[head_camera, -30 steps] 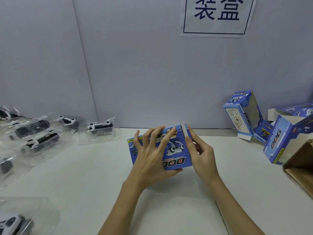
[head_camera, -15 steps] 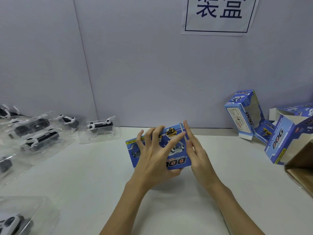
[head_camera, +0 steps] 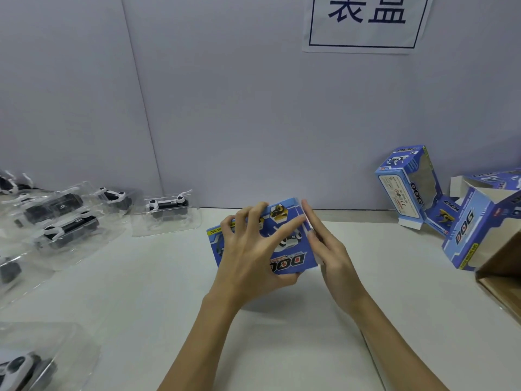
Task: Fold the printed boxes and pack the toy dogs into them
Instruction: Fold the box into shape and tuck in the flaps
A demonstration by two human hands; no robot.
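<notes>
A blue printed DOG box is held a little above the white table at the centre. My left hand grips it from the front, fingers spread over the printed face and thumb under its lower edge. My right hand lies with straight fingers flat against the box's right end. Toy dogs in clear blister trays lie along the left side of the table. Whether the held box has a toy inside is hidden.
A folded blue box leans at the back right beside another blue box with open flaps. A brown carton's corner juts in at the right edge. More blister trays crowd the left. A grey wall with a paper sign stands behind.
My right hand has straightened and flattened against the box's right end, where a flap stood out before. The box has shifted slightly; my left hand keeps its grip.
</notes>
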